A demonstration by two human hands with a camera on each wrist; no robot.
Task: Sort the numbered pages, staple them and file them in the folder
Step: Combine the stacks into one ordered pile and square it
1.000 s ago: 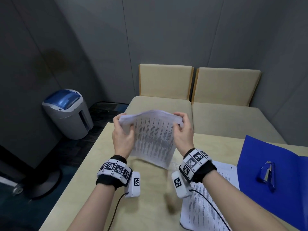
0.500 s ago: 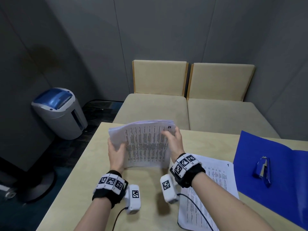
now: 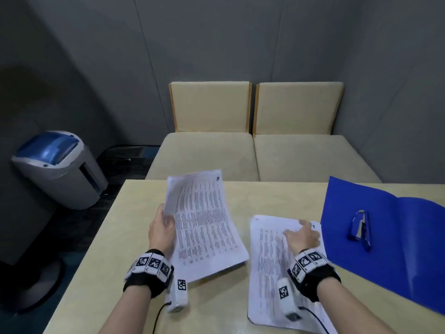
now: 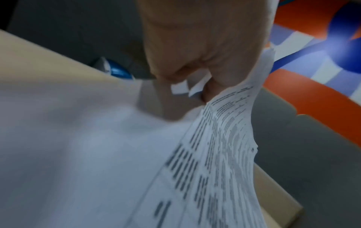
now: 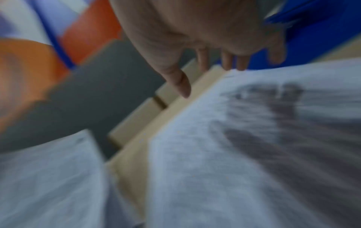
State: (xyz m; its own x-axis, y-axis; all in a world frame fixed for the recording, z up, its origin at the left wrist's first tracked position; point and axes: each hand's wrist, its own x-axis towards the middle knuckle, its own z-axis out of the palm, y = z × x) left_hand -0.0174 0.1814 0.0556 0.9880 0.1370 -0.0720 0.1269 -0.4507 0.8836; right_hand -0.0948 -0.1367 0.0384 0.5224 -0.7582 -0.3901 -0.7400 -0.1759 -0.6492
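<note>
My left hand (image 3: pixel 162 229) grips the left edge of a sheaf of printed pages (image 3: pixel 204 222), held tilted above the table; the left wrist view shows its fingers (image 4: pixel 195 74) pinching those pages (image 4: pixel 215 154). Page 1 (image 3: pixel 267 261) lies flat on the table to the right. My right hand (image 3: pixel 302 235) hovers over its top right corner with fingers spread and nothing held; the right wrist view, blurred, shows the hand (image 5: pixel 215 46) above that page (image 5: pixel 244 146). An open blue folder (image 3: pixel 397 259) lies at the right with a blue stapler (image 3: pixel 360 229) on it.
The pale wooden table (image 3: pixel 115 261) ends just beyond the pages. Two beige seats (image 3: pixel 252 155) stand behind it. A grey and blue bin (image 3: pixel 57 167) stands on the floor at the left.
My right hand has let go of the sheaf and moved right, over page 1. The left hand alone now holds the sheaf, which has tilted and dropped lower.
</note>
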